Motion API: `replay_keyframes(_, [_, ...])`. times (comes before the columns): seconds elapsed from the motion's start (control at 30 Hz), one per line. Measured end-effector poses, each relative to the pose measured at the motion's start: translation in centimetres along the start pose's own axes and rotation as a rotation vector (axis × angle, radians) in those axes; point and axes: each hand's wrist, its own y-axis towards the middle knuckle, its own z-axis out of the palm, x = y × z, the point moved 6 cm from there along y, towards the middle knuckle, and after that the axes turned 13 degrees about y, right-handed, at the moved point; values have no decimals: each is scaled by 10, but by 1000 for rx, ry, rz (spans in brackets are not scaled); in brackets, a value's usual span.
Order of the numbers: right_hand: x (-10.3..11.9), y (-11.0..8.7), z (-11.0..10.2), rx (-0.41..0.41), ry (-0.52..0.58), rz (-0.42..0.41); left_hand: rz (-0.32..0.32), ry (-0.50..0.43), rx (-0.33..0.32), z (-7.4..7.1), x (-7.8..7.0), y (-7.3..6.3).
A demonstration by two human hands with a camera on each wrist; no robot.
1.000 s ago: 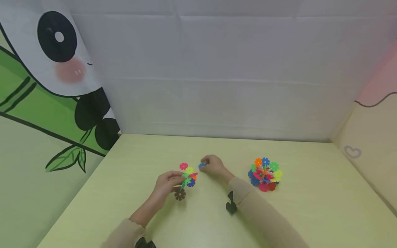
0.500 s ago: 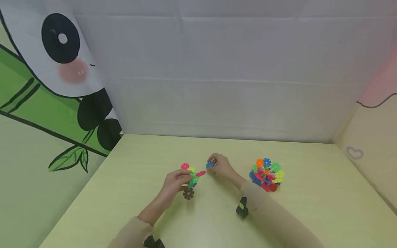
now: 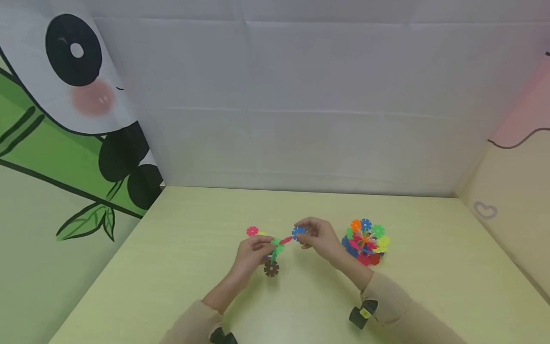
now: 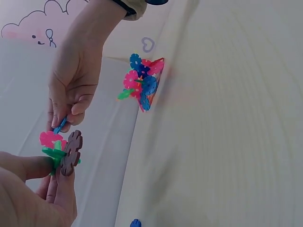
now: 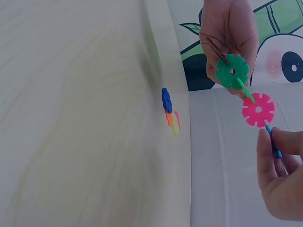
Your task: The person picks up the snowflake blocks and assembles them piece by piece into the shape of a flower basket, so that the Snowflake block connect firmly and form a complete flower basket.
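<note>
My left hand (image 3: pixel 250 255) pinches a small joined piece of notched plastic snowflake discs between thumb and fingers. A green disc (image 5: pixel 232 71), a pink disc (image 5: pixel 258 109) and a brown disc (image 4: pixel 72 152) show in it, the brown one hanging lowest in the head view. Between the right hand's (image 3: pixel 323 240) thumb and fingers is a blue snowflake disc (image 3: pixel 298 233). Its edge meets the rim of the pink disc; whether the slots are engaged I cannot tell. Both hands are raised over the table.
To the right stands a many-coloured cluster of joined snowflake discs (image 3: pixel 366 242). Loose discs lie beyond the left hand, among them a pink one (image 3: pixel 252 231), a dark blue one (image 5: pixel 166 100) and an orange one (image 5: pixel 169 118). A pale upright panel (image 3: pixel 275 143) borders the table's (image 3: pixel 215 205) back.
My left hand has moved right with the joined discs, which have turned so the pink disc points right. The right hand has also shifted right, and its blue disc now meets the pink one.
</note>
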Motion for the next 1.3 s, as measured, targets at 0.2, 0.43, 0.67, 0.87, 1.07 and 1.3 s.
replay_keyframes(0.2, [-2,-4,4,27,-27,-23,5,1,10,3,3,1])
replay_keyframes(0.43, [-4,-3,7,12,1,17,56,56,-39,1,-4,-2])
replay_keyframes(0.67, [-13,-3,6,6,55,79,53,79,-71,2,-6,-6])
replay_keyframes(0.87, [-17,-5,8,57,50,94,63,109,-83,1,-2,-6])
replay_keyframes(1.07, [-12,7,12,144,-7,34,44,100,-79,-12,-2,2])
replay_keyframes(1.3, [-33,21,21,189,-15,120,-71,130,-147,-62,-2,6])
